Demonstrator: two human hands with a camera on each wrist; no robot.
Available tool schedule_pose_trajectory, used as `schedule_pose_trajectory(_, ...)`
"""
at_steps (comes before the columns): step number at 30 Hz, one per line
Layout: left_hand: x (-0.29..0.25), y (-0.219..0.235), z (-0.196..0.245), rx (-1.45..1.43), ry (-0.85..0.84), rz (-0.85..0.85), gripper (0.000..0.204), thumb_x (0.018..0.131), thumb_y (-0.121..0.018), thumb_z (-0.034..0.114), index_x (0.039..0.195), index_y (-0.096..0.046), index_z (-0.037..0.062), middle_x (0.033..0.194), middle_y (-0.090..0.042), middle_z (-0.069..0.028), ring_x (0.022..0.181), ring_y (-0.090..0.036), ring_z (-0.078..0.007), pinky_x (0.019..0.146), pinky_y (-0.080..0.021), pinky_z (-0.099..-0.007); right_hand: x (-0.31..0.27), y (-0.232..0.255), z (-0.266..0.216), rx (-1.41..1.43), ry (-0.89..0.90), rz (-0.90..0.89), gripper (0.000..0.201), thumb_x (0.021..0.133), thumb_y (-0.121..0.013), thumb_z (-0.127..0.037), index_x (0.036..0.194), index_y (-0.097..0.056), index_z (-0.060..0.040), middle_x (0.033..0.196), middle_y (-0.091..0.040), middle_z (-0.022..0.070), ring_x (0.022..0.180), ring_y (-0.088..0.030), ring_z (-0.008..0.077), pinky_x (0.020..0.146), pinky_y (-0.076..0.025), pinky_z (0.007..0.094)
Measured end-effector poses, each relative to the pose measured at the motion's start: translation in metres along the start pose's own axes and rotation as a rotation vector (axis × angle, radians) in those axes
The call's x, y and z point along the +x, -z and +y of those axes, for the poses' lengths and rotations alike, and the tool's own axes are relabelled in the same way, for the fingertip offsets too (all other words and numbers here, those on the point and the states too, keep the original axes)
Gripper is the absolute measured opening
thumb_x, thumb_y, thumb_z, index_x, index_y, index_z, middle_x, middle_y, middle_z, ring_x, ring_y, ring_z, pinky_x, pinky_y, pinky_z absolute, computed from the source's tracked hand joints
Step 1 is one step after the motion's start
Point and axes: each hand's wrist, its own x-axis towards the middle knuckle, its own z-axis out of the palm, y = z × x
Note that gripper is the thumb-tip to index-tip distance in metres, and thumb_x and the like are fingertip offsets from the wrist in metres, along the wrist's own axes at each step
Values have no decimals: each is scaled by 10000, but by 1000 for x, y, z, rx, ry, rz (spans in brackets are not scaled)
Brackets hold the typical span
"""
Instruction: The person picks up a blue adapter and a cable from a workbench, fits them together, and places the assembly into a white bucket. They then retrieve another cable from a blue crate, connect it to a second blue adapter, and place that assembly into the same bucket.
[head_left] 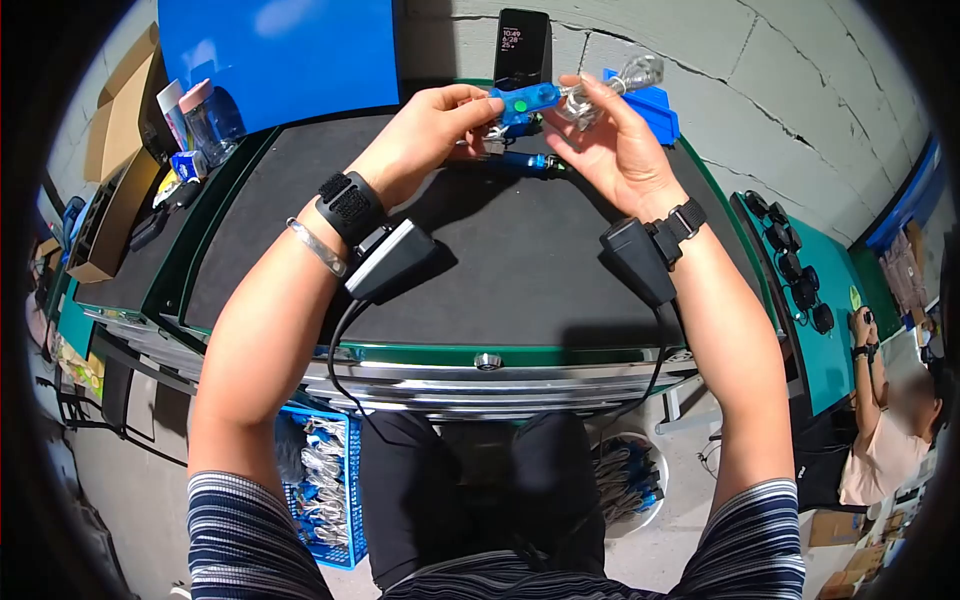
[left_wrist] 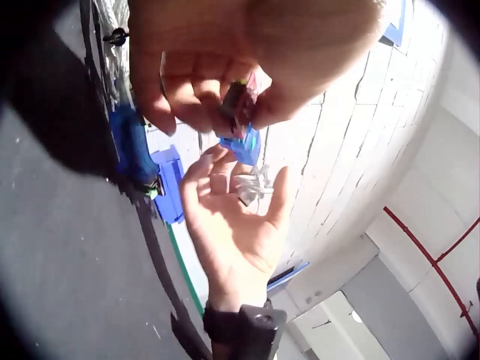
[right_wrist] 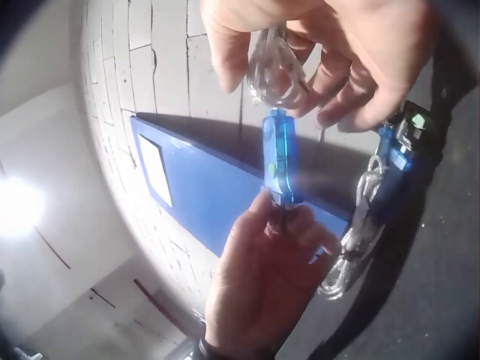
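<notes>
We've got both hands raised over the black surface [head_left: 520, 270], near its far edge. Left hand [head_left: 425, 135] pinches one end of the blue adapter [head_left: 528, 98] between thumb and fingertips, tight grip. Right hand [head_left: 615, 150] holds the coiled clear cable [head_left: 590, 95] at the adapter's other end, fingers curled round the bundle. A second blue adapter [head_left: 525, 160] with cable lies on the surface just below the hands. Phone [head_left: 521, 47] leans on the wall behind.

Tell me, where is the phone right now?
In the head view, the phone leans upright against the wall at the table's far edge, just behind both hands.
</notes>
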Motion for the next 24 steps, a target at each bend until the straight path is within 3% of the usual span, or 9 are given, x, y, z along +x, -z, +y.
schedule_pose_trajectory(2, 2, 3, -1, 28, -46, 70, 283, 943, -612, 331, 982, -629, 50, 787, -562, 26, 747, -534, -65, 727, -476, -236, -1, -4, 5, 4, -17, -12, 225, 898, -681, -256, 1068, -654, -111, 1034, -645, 40, 1056, -601, 193, 940, -473, 328)
schedule_pose_trajectory(5, 4, 2, -5, 168, -104, 41, 269, 945, -616, 310, 990, -630, 45, 781, -561, 29, 738, -528, -56, 719, -471, -222, -4, -9, 12, -19, -57, -38, 246, 895, -689, -271, 1075, -644, -109, 1061, -647, 57, 1056, -626, 183, 893, -501, 287)
schedule_pose_trajectory(9, 2, -1, 0, 316, -71, 109, 300, 942, -620, 323, 976, -641, 26, 782, -571, 27, 739, -513, -50, 697, -454, -213, -6, -12, 17, -183, -2, 111, 271, 873, -716, -286, 1040, -648, -84, 1008, -658, 38, 970, -640, 136, 855, -504, 257)
schedule_pose_trajectory(15, 2, 6, 0, 114, -107, -55, 370, 925, -638, 338, 1088, -657, 7, 853, -621, -1, 754, -521, -58, 702, -455, -222, -9, -18, 10, -316, 60, 180, 279, 838, -752, -306, 985, -665, -86, 921, -672, 18, 894, -644, 104, 796, -487, 227)
schedule_pose_trajectory(17, 1, 4, -1, 105, -82, -27, 352, 927, -642, 311, 1102, -657, 5, 874, -631, -4, 763, -533, -63, 702, -459, -226, -10, -20, 10, -408, 111, 220, 286, 836, -751, -313, 966, -666, -73, 914, -684, 27, 880, -646, 99, 792, -487, 228)
schedule_pose_trajectory(19, 6, 3, -6, 482, -85, 296, 319, 928, -645, 276, 1100, -658, 7, 889, -637, -2, 769, -545, -67, 697, -467, -230, -6, -15, 7, -469, 163, 281, 264, 850, -735, -306, 955, -670, -73, 936, -693, 41, 878, -654, 109, 784, -485, 232)
schedule_pose_trajectory(20, 8, 10, -6, 523, -76, 349, 304, 925, -649, 258, 1090, -657, 2, 850, -621, 4, 734, -528, -58, 674, -465, -221, -7, -11, 0, -404, 234, 304, 247, 856, -729, -295, 949, -668, -74, 922, -692, 40, 887, -659, 124, 783, -485, 236)
schedule_pose_trajectory(23, 4, 24, -1, -55, -96, 273, 325, 920, -658, 287, 1063, -644, -4, 825, -581, 16, 647, -472, -33, 648, -451, -186, -5, 0, -14, -300, 295, 297, 201, 870, -714, -252, 955, -641, -84, 921, -681, 42, 940, -662, 168, 778, -488, 255)
schedule_pose_trajectory(24, 1, 21, 3, -100, -108, 293, 328, 919, -660, 288, 1086, -634, 8, 859, -596, 11, 659, -494, -32, 673, -472, -184, -3, 1, -14, -172, 246, 248, 194, 872, -713, -245, 961, -628, -95, 940, -676, 48, 958, -658, 175, 777, -489, 261)
